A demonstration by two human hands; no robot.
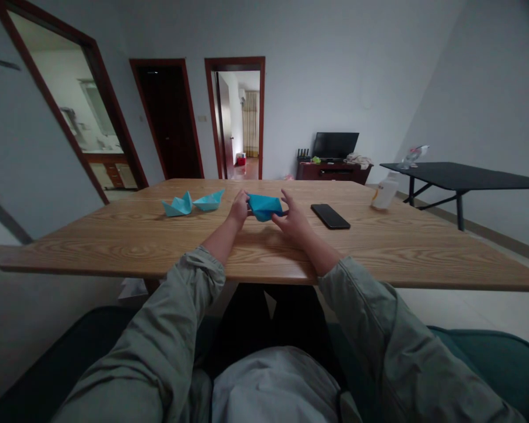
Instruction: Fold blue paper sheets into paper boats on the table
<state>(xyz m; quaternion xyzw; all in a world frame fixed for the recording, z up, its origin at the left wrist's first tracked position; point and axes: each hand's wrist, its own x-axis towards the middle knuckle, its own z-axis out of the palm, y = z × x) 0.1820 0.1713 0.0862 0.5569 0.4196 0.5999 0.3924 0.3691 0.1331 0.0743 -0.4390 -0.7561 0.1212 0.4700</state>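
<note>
A blue piece of folded paper (265,207) is held just above the wooden table between my two hands. My left hand (239,207) grips its left end, with the fingers partly hidden behind the paper. At the right end, my right hand (293,215) pinches the lower corner between thumb and a finger, while another finger is raised. To the left of my hands, two light-blue origami boats stand on the wood: one boat (179,205) farther left, and a second boat (208,201) right beside it.
The wooden table (127,249) spans the view. A black phone (330,216) lies right of my right hand. Farther right, a whitish translucent bottle (385,192) appears near the table edge. Beyond are a black table (471,175) and a television (335,145) on a dark cabinet.
</note>
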